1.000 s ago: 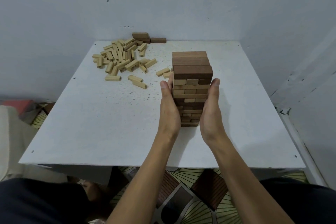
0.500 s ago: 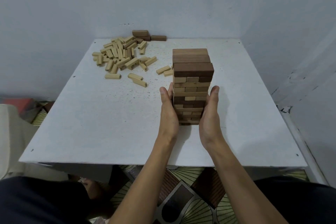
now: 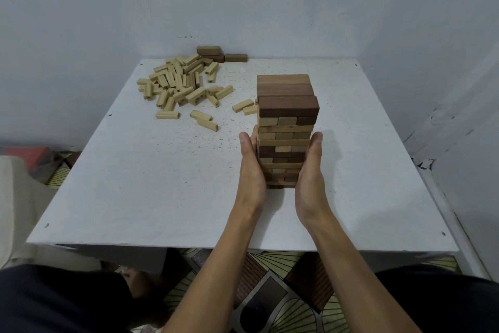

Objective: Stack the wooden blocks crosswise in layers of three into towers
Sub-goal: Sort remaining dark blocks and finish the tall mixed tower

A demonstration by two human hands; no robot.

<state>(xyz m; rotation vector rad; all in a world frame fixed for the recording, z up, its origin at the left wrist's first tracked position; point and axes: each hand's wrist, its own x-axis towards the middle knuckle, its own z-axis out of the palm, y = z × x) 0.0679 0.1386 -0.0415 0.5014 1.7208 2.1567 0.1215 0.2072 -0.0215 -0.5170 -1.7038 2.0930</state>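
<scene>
A white table [image 3: 135,184] stands in the corner of a room, its far edge and right edge close to pale walls [image 3: 108,8]. A patterned floor [image 3: 270,292] shows below its near edge.

The tower [image 3: 287,127] of wooden blocks stands upright on the surface, right of the middle and about halfway between the near and far edges. Its layers lie crosswise, three blocks each, in mixed light and dark wood, and the top layer is three dark blocks.

A loose pile of light blocks [image 3: 178,84] is spread near the far left corner, well apart from the tower.

The left hand [image 3: 251,170] lies flat against the tower's left side, fingers straight and together, thumb tip up. The right hand [image 3: 310,173] presses the right side the same way, with straight fingers. Both cover the lower half of the tower, palms facing each other, and neither curls round a block.

A few dark blocks [image 3: 216,54] lie at the far edge, just behind the pile. Two light blocks [image 3: 245,107] lie just left of the tower. Two more [image 3: 204,119] and a single one [image 3: 167,115] lie on the near side of the pile.
</scene>
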